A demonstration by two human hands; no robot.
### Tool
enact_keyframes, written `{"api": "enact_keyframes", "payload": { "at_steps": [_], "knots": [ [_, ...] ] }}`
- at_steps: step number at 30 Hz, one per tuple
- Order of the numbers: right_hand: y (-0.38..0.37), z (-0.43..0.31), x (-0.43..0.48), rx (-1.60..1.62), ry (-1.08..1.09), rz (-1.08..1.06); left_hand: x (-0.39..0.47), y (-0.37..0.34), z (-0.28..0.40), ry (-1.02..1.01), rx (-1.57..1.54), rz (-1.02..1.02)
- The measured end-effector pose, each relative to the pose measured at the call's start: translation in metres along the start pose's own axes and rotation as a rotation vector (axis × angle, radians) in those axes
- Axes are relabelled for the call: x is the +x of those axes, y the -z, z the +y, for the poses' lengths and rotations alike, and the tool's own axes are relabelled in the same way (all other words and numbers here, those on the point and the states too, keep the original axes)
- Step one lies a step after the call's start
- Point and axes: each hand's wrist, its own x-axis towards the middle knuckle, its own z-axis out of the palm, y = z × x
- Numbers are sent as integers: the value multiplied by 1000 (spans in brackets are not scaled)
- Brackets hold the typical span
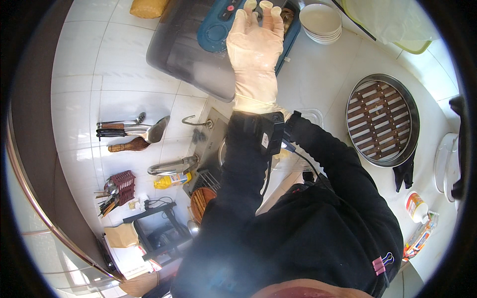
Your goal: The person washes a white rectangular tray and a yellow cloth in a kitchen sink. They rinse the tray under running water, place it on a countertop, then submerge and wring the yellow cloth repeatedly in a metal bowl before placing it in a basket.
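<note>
My left hand (255,48), in a pale, wet-looking glove, reaches over a blue box (294,35) with a grey translucent lid (179,48). Its fingers are bent and spread apart beside a blue control panel (216,35) with a red-ringed power button, and I see nothing held in them. Part of the box's inside shows to the right of the fingers; what lies there is unclear. Behind the left wrist only a strip of my gloved right hand (286,112) shows; its fingers are hidden. A clear plastic container (316,116) is partly visible beside it.
Stacked white bowls (320,20) stand right of the box. A round steamer with a slatted rack (378,119) sits on the white counter. On the left are a sink tap (173,165), a yellow bottle (173,180) and hanging utensils (134,128). A cable runs from my left wrist device (274,134).
</note>
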Motion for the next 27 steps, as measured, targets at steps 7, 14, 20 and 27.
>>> {"api": "enact_keyframes", "payload": {
  "at_steps": [7, 14, 20, 27],
  "knots": [
    [4, 18, -12, -142, 161, 42, -2, -5, 0, -10, -22, 31],
    [64, 37, -34, -12, 228, 142, -1, 3, 4, -4, -10, -38],
    [132, 42, -67, -408, 61, 215, 3, 4, 4, -33, 39, 105],
    [144, 51, -90, -184, -58, 244, 5, 3, 6, -6, 46, 142]
  ]
}}
